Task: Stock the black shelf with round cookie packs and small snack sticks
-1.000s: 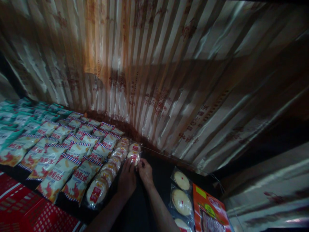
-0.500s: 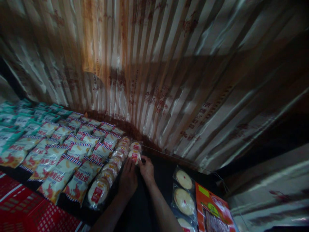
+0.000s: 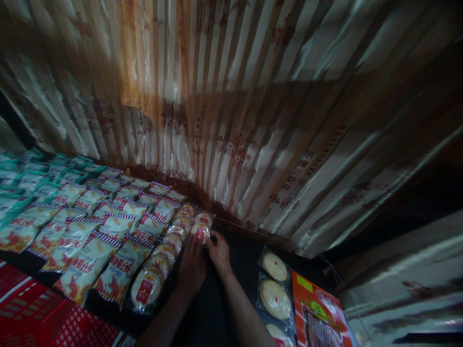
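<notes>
A round, flat pastry in clear wrapping with a red label (image 3: pixel 200 231) lies on the black surface between my two hands. My left hand (image 3: pixel 191 267) has its fingers together on the pastry's near left edge. With thumb and forefinger, my right hand (image 3: pixel 219 253) grips its right edge. Just beyond, another wrapped pastry (image 3: pixel 203 218) lies touching or overlapping it; I cannot tell which. To the left runs a row of overlapping wrapped pastries (image 3: pixel 165 250), the closest showing its red label in full.
Rows of white snack bags (image 3: pixel 119 262) and green bags (image 3: pixel 47 190) fill the left side. A red plastic basket (image 3: pixel 47 313) stands at lower left. On the right lie pale wrapped pastries (image 3: pixel 275 300) and an orange packet (image 3: pixel 318 313). Behind hangs a pleated printed sheet (image 3: pixel 231 120).
</notes>
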{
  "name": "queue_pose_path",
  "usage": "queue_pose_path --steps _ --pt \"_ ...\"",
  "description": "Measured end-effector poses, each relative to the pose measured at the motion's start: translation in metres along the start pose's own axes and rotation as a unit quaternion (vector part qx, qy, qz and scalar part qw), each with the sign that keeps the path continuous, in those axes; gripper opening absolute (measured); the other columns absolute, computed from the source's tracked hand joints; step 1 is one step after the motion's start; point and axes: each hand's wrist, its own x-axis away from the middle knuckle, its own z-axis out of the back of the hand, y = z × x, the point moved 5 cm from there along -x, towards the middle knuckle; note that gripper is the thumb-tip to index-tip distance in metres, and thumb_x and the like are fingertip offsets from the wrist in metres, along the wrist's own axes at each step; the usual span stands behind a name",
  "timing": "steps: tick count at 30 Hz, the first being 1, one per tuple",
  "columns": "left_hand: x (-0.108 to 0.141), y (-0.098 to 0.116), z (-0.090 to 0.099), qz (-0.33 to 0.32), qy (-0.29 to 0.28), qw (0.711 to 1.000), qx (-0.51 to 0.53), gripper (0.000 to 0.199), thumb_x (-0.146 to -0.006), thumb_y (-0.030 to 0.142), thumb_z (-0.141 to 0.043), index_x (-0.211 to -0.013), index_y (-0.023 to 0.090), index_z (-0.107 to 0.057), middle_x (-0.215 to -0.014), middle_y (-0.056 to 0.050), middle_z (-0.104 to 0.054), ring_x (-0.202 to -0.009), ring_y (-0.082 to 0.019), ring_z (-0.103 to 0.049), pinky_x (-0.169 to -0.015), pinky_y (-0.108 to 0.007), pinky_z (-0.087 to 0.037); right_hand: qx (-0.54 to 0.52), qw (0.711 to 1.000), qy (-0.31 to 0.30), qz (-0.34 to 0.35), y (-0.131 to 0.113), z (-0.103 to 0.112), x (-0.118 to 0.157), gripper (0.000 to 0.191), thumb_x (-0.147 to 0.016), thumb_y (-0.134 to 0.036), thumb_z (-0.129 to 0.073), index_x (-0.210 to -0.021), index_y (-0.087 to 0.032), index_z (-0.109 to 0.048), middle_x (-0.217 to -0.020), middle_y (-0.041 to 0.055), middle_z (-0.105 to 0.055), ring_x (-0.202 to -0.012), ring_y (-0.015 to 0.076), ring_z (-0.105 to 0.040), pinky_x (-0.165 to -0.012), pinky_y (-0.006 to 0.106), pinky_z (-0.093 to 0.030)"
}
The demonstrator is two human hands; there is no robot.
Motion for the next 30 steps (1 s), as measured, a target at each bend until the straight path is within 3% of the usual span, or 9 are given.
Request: queue_pose_path --steps 4,9,14,17,24,30 --pt "-0.0007 0.0009 0.0002 0.000 -0.004 1.000 -0.018 0.054 -0.079 0.005 -0.038 -0.132 0.010 -0.035 -0.141 -0.016 -0.035 -0.134 -0.026 -0.021 -0.103 -0.046 -0.036 -0.010 1.000 -0.011 -0.002 0.0001 -0.0007 -0.0003 0.029 -0.071 -0.033 -0.052 -0.093 -0.019 -0.066 -0.082 0.0031 -0.066 -0.070 0.0163 -0.061 -0.061 0.025 -0.047" --pt "-0.0017 0.0027 0.0009 -0.003 -0.002 1.000 -0.026 0.055 -0.080 0.007 -0.038 -0.134 0.013 -0.032 -0.141 -0.014 -0.034 -0.133 -0.026 -0.023 -0.102 -0.048 -0.036 0.005 0.999 -0.031 0.007 -0.0025 -0.0025 -0.0003 0.030 -0.072 -0.032 -0.050 -0.094 -0.018 -0.064 -0.080 0.0034 -0.065 -0.070 0.0164 -0.060 -0.066 0.026 -0.047" --pt "-0.0023 0.0022 0.0004 0.001 -0.010 0.999 -0.034 0.056 -0.078 0.006 -0.038 -0.134 0.012 -0.032 -0.141 -0.016 -0.034 -0.133 -0.027 -0.024 -0.101 -0.046 -0.038 0.022 1.000 0.015 0.005 -0.0042 -0.0002 0.0031 0.040 -0.071 -0.032 -0.050 -0.107 -0.016 -0.059 -0.102 0.0088 -0.063 -0.077 0.0176 -0.061 -0.073 0.029 -0.047" --pt "-0.0026 0.0031 0.0010 -0.002 -0.011 0.999 -0.039 0.054 -0.078 0.006 -0.038 -0.132 0.012 -0.035 -0.140 -0.016 -0.035 -0.133 -0.027 -0.024 -0.101 -0.046 -0.038 0.018 1.000 -0.002 0.003 -0.0053 -0.0011 0.0037 0.049 -0.072 -0.033 -0.049 -0.118 -0.019 -0.053 -0.114 0.0073 -0.060 -0.073 0.0160 -0.061 -0.074 0.030 -0.047" --pt "-0.0032 0.0037 0.0011 0.000 -0.017 0.999 -0.038 0.049 -0.080 0.007 -0.038 -0.129 0.008 -0.039 -0.139 -0.017 -0.037 -0.133 -0.026 -0.024 -0.102 -0.045 -0.036 0.017 0.998 -0.048 -0.025 -0.0059 -0.0001 0.0019 0.052 -0.072 -0.037 -0.050 -0.121 -0.021 -0.054 -0.090 0.0026 -0.067 -0.057 0.0139 -0.057 -0.064 0.028 -0.046" --pt "-0.0029 0.0022 -0.0001 0.007 -0.011 0.999 -0.034 0.050 -0.080 0.006 -0.037 -0.129 0.009 -0.039 -0.139 -0.016 -0.037 -0.134 -0.025 -0.023 -0.103 -0.045 -0.035 -0.025 0.997 -0.065 -0.028 -0.0044 -0.0005 0.0020 0.052 -0.071 -0.038 -0.052 -0.121 -0.022 -0.055 -0.062 -0.0021 -0.064 -0.049 0.0138 -0.055 -0.054 0.024 -0.044"
